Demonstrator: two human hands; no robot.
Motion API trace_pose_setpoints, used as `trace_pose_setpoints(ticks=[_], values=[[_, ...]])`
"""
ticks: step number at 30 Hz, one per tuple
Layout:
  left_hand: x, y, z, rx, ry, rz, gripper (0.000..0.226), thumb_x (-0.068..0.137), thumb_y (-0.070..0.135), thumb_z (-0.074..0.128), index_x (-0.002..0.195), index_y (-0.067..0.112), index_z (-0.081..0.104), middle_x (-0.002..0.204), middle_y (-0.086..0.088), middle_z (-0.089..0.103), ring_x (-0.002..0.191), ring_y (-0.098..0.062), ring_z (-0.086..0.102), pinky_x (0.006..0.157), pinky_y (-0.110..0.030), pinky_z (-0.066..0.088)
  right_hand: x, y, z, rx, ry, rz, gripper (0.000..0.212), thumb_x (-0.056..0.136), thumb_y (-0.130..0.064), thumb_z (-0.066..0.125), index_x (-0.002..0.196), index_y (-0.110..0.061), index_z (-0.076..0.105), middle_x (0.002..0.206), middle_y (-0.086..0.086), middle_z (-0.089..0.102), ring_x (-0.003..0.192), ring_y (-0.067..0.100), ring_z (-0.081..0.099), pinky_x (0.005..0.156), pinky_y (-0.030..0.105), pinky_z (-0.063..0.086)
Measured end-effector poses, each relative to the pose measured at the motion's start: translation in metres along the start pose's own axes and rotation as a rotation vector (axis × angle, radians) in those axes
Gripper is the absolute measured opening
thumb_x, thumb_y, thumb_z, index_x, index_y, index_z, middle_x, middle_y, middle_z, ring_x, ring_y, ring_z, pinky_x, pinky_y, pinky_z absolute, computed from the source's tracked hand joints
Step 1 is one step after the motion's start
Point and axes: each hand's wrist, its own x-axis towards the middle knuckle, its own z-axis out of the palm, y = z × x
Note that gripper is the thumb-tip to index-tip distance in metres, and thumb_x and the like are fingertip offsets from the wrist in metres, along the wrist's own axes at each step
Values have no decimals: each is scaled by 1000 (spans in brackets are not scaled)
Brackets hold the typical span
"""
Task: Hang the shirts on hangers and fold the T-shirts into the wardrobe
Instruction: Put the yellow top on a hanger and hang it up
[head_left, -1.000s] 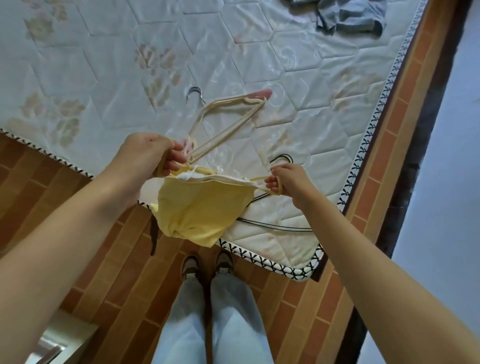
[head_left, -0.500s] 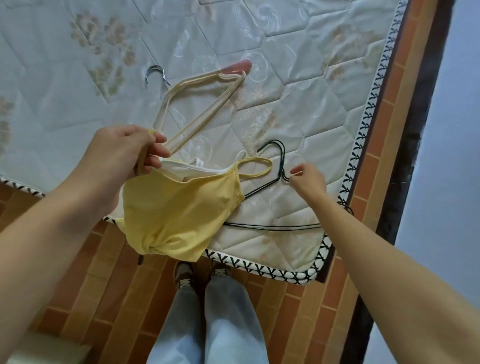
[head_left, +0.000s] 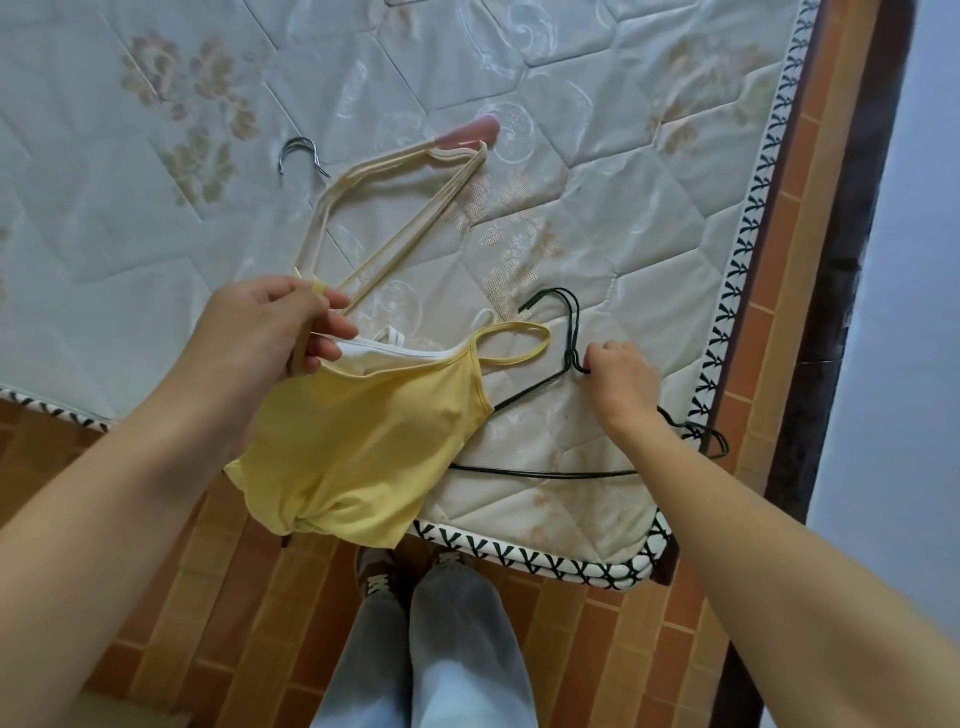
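Right hand (head_left: 618, 382) moved onto black hanger (head_left: 550, 384), pinching; left hand (head_left: 270, 332) grips yellow top (head_left: 358, 447) over quilted mattress (head_left: 571, 78).

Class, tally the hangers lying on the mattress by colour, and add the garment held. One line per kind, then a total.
Beige hangers: 2
Dark wire hangers: 2
Pink hanger: 1, mostly hidden
Yellow top: 1
Total: 6

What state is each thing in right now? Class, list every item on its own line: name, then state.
Yellow top: held up by one strap, other strap free, hem hanging past the mattress edge.
Left hand: gripping that strap.
Right hand: fingers pinching the dark wire hangers' neck.
Dark wire hangers: lying on the mattress, empty.
Cream hangers: lying flat, empty.
Mattress: bare, quilted.
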Motion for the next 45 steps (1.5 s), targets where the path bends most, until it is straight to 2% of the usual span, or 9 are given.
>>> trace_pose_setpoints(ticks=[5,9,13,17,22,29,37,41,45], values=[[-6,0,-6,15,14,15,21,96,7,48,86,12,66,62,6,69,52,-5,58,50,-13,47,-7,8,-8,-45,27,-20,13,90,-2,51,97,-7,61,96,10,63,85,32,58,59,31,30],[-17,5,-12,-8,21,22,21,97,7,48,86,11,66,61,5,68,50,-6,55,50,-15,45,-21,14,-24,-97,12,-60,7,89,-5,51,92,-9,55,86,8,62,69,28,46,52,31,24],[-34,17,-23,-56,41,39,22,97,6,48,84,11,65,57,6,63,43,-6,47,45,-14,41,-46,20,-52,116,-60,-75,3,89,-12,53,89,-14,55,82,2,60,76,28,53,54,33,30],[-63,34,-37,-76,72,56,23,97,5,47,83,11,64,52,9,59,40,-5,42,42,-13,38,-80,21,-90,426,-280,-114,8,89,-13,59,88,-18,65,77,-1,61,74,19,56,59,27,39],[-108,56,-63,-103,79,68,22,97,6,47,85,9,64,51,9,57,40,-6,39,40,-14,37,-123,13,-144,502,-418,-226,16,90,-38,69,90,-22,71,66,-6,51,59,8,44,55,21,30],[-188,113,-102,-130,43,143,21,97,7,47,87,6,65,52,8,57,41,-8,40,41,-16,37,-172,-12,-251,232,-45,-298,32,89,-62,55,71,-35,60,64,-11,55,63,8,51,52,25,33],[-286,179,-143,-139,9,292,21,98,13,48,93,3,67,59,4,64,48,-10,53,50,-21,45,-237,-50,-390,281,527,-414,35,92,-43,61,71,-17,71,59,5,56,62,24,52,55,32,27],[-319,197,-169,-161,50,347,26,96,6,41,96,2,67,69,-4,71,53,-13,61,55,-26,50,-272,-73,-449,438,713,-476,45,82,-41,50,49,-16,34,43,0,29,45,19,33,49,29,27],[-340,206,-190,-211,91,431,34,99,-2,35,100,3,69,87,-11,74,64,-21,71,56,-27,59,-294,-97,-487,559,746,-548,48,79,-42,49,61,1,57,49,6,37,49,19,36,51,34,27]])
